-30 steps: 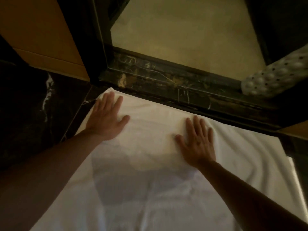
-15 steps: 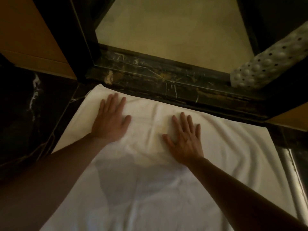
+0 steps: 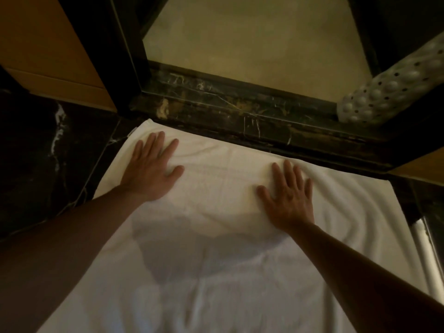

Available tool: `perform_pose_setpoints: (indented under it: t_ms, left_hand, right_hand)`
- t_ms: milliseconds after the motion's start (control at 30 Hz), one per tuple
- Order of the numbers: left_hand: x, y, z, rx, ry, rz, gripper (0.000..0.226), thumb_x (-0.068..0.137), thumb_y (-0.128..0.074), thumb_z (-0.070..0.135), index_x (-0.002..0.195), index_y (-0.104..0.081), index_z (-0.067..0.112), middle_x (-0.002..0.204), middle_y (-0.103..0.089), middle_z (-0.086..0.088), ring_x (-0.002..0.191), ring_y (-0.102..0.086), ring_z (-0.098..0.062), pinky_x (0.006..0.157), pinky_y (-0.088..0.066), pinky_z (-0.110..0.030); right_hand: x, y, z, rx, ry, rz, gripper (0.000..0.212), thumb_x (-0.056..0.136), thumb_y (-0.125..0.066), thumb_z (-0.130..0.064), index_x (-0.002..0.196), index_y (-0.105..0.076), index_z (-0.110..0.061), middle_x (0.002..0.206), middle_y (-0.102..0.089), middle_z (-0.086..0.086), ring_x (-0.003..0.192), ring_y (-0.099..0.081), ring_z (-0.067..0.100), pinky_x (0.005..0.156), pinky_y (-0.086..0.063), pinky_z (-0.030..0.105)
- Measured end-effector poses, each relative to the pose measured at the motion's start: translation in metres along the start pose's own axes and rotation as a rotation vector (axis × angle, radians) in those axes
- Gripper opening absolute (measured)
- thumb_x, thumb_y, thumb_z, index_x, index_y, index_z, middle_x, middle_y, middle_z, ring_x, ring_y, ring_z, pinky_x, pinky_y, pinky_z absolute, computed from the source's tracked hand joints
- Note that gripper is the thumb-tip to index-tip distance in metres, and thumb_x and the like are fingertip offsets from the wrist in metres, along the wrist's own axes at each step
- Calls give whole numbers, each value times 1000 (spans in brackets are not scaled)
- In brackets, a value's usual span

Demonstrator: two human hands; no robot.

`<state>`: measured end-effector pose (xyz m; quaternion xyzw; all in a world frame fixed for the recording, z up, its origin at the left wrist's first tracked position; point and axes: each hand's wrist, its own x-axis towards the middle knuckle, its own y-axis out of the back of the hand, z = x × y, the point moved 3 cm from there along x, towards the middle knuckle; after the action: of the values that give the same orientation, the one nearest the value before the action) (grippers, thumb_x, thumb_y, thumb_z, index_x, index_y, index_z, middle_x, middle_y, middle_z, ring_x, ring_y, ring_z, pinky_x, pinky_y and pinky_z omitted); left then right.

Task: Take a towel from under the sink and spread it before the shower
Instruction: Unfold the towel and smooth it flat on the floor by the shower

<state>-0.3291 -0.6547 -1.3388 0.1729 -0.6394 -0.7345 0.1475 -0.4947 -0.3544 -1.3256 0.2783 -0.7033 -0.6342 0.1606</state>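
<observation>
Both hands are lying flat, fingers open, gripping nothing: the left hand (image 3: 153, 169) at 10 o'clock and the right hand (image 3: 289, 197) at 3 are pressing on the white towel (image 3: 216, 236), which is lying against the dark shower threshold (image 3: 240, 121) at 12. Spreading is looking nearly done; wrinkles at 4 o'clock are remaining, and the towel's near edge is running out of frame.

The towel (image 3: 230, 212) filling the lower frame is soft white cloth, matt, with a fine terry nap and shallow creases. Above it the shower threshold (image 3: 240, 116) is dark polished stone, glossy, veined and scuffed with pale scratches. The floor (image 3: 48, 152) at left is the same glossy black marble with white veins. At upper right a bath mat (image 3: 389, 90) looks like pale bumpy rubber, perforated.
</observation>
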Motion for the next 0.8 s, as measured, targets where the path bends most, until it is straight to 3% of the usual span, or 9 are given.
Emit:
perform_pose_setpoints:
  t_ms: [167, 300, 367, 567, 800]
  left_hand:
    - [6, 5, 14, 15, 1, -50, 74, 93, -18, 62, 154, 4, 27, 162, 13, -6, 147, 17, -23, 119, 7, -45]
    - [-1, 3, 83, -19, -241, -7, 67, 94, -25, 53, 154, -6, 29, 163, 3, -4, 149, 8, -24, 119, 2, -49]
    - [-4, -6, 101, 15, -265, -28, 67, 92, -21, 51, 154, -3, 32, 163, 5, -3, 148, 11, -23, 118, 2, -54]
    - [0, -9, 92, 46, -214, -22, 70, 91, -16, 58, 153, 3, 35, 162, 14, -2, 147, 19, -21, 117, 5, -54]
    - [-1, -5, 94, 71, -224, -47, 70, 91, -14, 57, 153, 5, 32, 161, 15, -4, 146, 19, -23, 116, 4, -56]
  right_hand:
    - [-1, 0, -22, 6, -58, -15, 77, 94, -16, -71, 157, 1, -31, 165, 12, 2, 150, 14, 23, 120, 4, 53]
    - [-5, -11, -77, -25, 122, -52, 69, 97, -12, -65, 156, 5, -33, 164, 15, 1, 148, 20, 23, 119, 8, 53]
    - [-2, -15, -85, -72, 126, -61, 71, 94, -6, -67, 156, 5, -34, 164, 16, 1, 148, 21, 24, 118, 7, 56]
    - [10, -8, -40, -70, 30, -28, 83, 87, -10, -80, 156, 4, -35, 164, 15, -2, 149, 17, 22, 119, 6, 54]
    - [2, 2, -19, -56, -33, -79, 81, 92, -14, -73, 157, 8, -29, 164, 18, 3, 149, 17, 26, 119, 7, 54]
